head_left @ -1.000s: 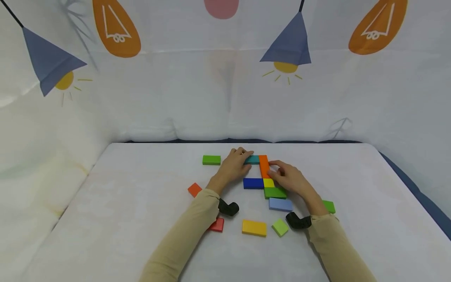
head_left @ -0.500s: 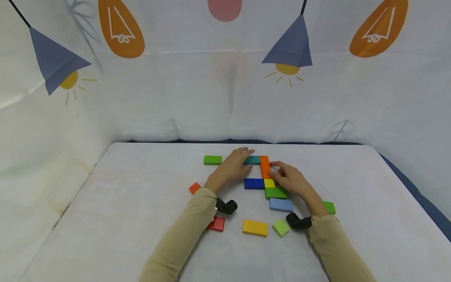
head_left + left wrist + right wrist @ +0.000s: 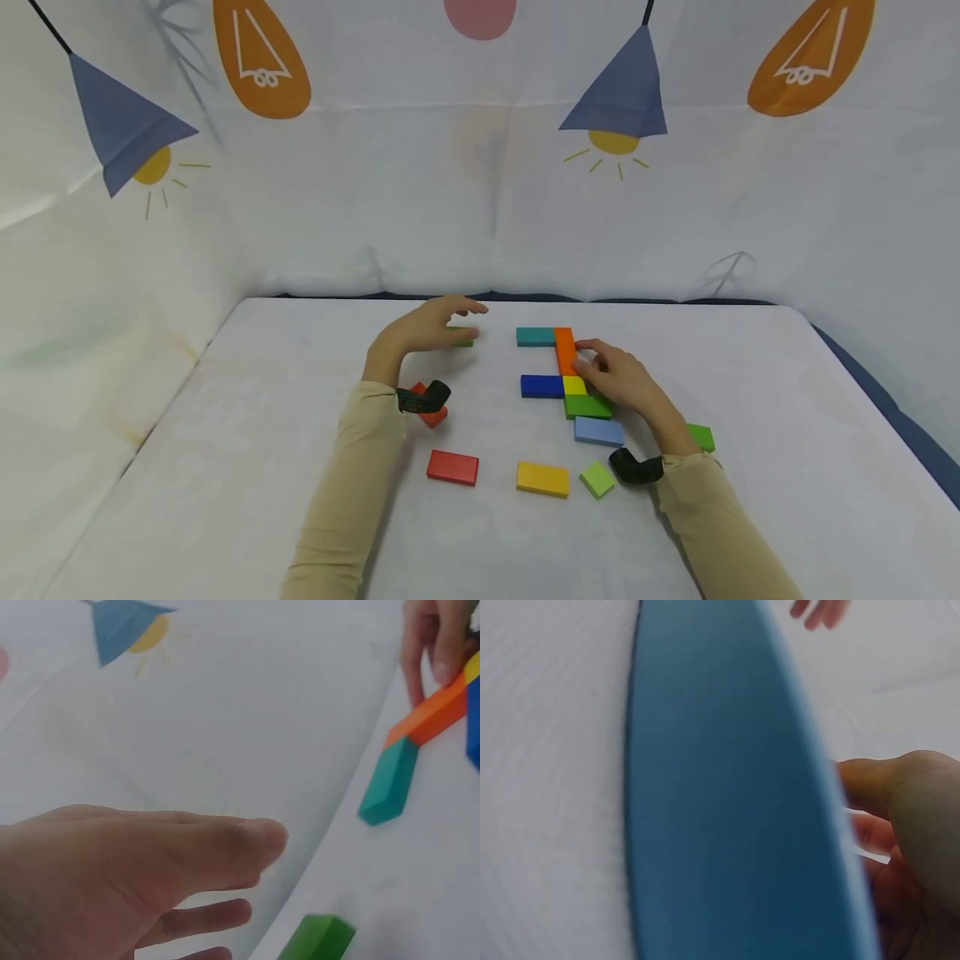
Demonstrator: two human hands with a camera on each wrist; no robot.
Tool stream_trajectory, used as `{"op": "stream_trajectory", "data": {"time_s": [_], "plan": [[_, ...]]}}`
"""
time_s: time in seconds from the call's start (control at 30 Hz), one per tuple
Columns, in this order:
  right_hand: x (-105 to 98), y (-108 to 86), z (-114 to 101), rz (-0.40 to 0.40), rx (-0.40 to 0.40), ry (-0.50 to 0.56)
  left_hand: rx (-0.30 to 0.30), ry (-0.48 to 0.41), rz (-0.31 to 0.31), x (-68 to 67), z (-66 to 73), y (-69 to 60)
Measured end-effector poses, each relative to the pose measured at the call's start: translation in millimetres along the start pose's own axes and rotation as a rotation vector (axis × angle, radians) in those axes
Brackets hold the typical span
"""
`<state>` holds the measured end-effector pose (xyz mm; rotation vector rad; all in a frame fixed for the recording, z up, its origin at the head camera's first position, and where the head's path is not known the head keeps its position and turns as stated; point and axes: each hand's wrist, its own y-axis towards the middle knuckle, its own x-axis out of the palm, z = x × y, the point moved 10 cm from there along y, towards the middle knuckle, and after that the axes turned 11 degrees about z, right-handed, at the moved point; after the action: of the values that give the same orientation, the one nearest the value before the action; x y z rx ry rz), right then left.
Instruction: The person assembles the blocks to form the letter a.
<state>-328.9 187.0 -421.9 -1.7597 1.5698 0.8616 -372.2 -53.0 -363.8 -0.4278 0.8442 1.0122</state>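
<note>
My left hand [image 3: 420,327], fingers loosely extended, hovers over a green block [image 3: 466,342] at the far side of the table, partly covering it in the head view. The left wrist view has that green block [image 3: 319,939] below the fingers, apart from them. My right hand [image 3: 622,379] touches the right side of an upright orange block [image 3: 565,352] with thumb and finger. A teal block [image 3: 535,337] meets the orange one's far end. Below it lie a dark blue block [image 3: 542,386], a small yellow block [image 3: 573,385], a green one and a light blue block [image 3: 598,431].
Loose on the white table [image 3: 247,467] are a red block [image 3: 452,468], a yellow block [image 3: 542,480], a lime square [image 3: 597,480] and a green block [image 3: 701,437] by the right wrist. An orange-red piece [image 3: 434,418] lies under the left wrist. A printed curtain hangs behind.
My left hand has left the teal block and moved left to the far green block, uncovering the teal block and the red block. The right hand stays at the orange block.
</note>
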Motion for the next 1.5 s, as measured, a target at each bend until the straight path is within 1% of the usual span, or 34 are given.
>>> {"op": "stream_trajectory", "data": {"time_s": [0.1, 0.2, 0.3, 0.43, 0.5, 0.6, 0.8, 0.87, 1.03, 1.17, 1.5], "plan": [[1, -2.0, 2, -0.003, 0.005, 0.002, 0.001, -0.021, 0.014, -6.3, -9.9, -5.8], [3, -4.4, 5, -0.003, 0.014, 0.000, -0.018, -0.054, 0.024, -7.8, -18.7, -9.5], [4, -6.9, 8, -0.003, 0.020, -0.004, -0.048, -0.062, 0.018, -4.4, -26.9, -11.5], [6, -9.1, 10, -0.010, 0.028, 0.001, -0.091, -0.007, -0.014, 4.6, -34.8, -12.2], [7, -9.7, 11, -0.015, 0.035, 0.004, -0.098, 0.016, -0.030, 8.9, -35.6, -11.6], [8, -10.5, 12, -0.023, 0.044, 0.002, -0.086, 0.030, -0.040, 13.9, -34.7, -10.0], [9, -10.3, 11, -0.024, 0.034, -0.002, -0.090, 0.065, -0.033, 15.5, -37.2, -9.2], [8, -9.8, 11, -0.025, 0.033, 0.000, -0.080, 0.071, -0.038, 15.9, -37.1, -8.4], [3, -4.1, 6, -0.012, 0.015, 0.004, -0.056, 0.091, -0.041, 13.4, -35.1, -3.2], [1, 0.8, 4, -0.006, 0.012, -0.002, -0.066, 0.089, -0.025, 8.2, -34.9, -1.5], [1, 1.3, 1, -0.017, 0.018, -0.008, -0.069, 0.077, -0.007, 5.8, -37.9, -2.1]]}}
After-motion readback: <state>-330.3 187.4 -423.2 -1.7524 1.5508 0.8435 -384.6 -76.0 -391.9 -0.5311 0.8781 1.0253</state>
